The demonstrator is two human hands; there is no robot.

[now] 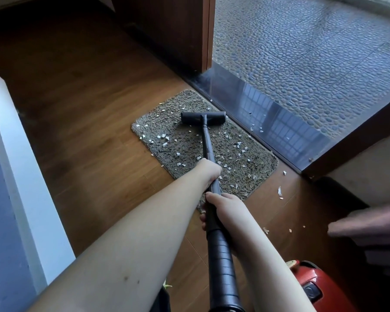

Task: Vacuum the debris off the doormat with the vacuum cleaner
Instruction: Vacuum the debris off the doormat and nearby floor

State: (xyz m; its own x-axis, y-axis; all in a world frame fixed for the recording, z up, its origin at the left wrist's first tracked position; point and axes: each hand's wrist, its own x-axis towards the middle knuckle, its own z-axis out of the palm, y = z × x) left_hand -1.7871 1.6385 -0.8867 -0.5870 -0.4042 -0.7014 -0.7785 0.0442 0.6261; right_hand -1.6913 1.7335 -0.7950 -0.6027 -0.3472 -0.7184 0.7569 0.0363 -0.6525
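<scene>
Lying on the wood floor (95, 122) against the dark threshold (268, 122), the doormat (252, 167) carries white debris (162, 137) scattered across it. Vacuum head (203, 118) sits flat on the mat's far end. My left hand (208, 171) is wrapped around the black wand (207, 140); my right hand (225, 208) is closed around it nearer me. Red vacuum body (318, 287) at my right. More flakes lie on the floor beside the mat.

The doormat (203, 145) is coarse, matt fibre. Beside it, the threshold (268, 113) is glossy stone, the floor (81, 113) smooth wood.
</scene>
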